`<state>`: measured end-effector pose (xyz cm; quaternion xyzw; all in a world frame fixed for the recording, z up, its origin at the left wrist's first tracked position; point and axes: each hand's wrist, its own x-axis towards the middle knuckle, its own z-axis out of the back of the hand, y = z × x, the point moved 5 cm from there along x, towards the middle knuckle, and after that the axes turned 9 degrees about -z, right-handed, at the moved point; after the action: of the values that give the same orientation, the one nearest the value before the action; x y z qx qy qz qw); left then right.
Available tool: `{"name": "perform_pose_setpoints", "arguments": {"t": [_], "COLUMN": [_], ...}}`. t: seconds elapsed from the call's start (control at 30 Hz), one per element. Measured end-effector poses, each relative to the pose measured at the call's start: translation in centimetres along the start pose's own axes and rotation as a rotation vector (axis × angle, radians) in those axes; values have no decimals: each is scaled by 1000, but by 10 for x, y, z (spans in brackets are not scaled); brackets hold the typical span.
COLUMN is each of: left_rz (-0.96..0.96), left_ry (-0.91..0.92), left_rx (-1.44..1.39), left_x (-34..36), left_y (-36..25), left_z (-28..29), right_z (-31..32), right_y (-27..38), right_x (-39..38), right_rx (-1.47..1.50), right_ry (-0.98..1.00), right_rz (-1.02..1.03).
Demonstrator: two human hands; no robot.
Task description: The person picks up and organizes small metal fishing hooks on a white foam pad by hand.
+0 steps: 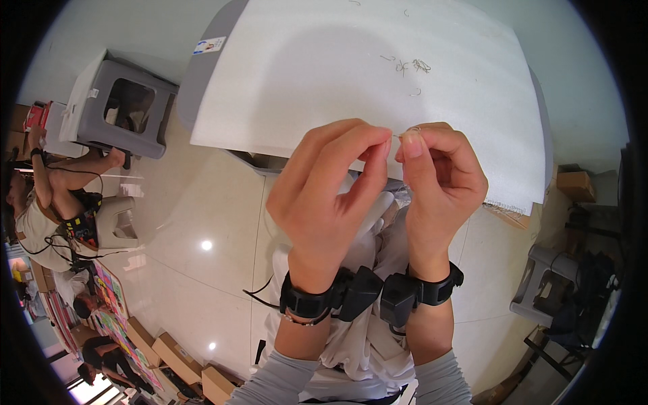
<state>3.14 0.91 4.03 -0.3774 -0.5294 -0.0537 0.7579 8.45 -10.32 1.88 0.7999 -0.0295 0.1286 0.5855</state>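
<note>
**Desk:** What do your hands have, and where?

**Me:** A thin wire piece point(414, 128), held just beyond my lap near the close edge of the white sheet point(486, 88). My right hand point(440, 177) pinches it between thumb and forefinger; my left hand point(329, 169), its fingertips drawn narrow beside it, appears to grip the other end, too fine to be certain.

**Desk:** What makes for clean handling here?

**Me:** Tips only, I'd judge: right pinch steady, left doing the small movements, light pressure so the wire neither bends nor springs away. Working farther in over the sheet would be safer; dropped at this edge, it could land in my lap.

**Desk:** And the containers?

**Me:** Ahead of my hands, a wire cluster point(421, 65) lies loose on the sheet. Left of them, below the table edge, a grey compartment point(255, 167) opens, contents indistinct. Well off to their right stands a cardboard box point(576, 185); far behind, to the left, more cartons point(177, 358). What these hold, I cannot tell.
</note>
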Motion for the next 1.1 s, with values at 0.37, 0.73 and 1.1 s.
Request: {"name": "perform_pose_setpoints", "arguments": {"t": [0.37,0.73,1.1], "left_rz": [-77,-80,-89], "left_ry": [-34,-26,-11], "left_rx": [58,94,106], "left_x": [0,-1,-2], "left_y": [-3,-3,-4], "left_z": [0,0,-1], "right_z": [1,-1,-1], "right_y": [2,1,2], "right_x": [0,0,0], "right_rx": [-37,-90,-114], "right_ry": [-20,15,22], "right_rz": [13,89,109]}}
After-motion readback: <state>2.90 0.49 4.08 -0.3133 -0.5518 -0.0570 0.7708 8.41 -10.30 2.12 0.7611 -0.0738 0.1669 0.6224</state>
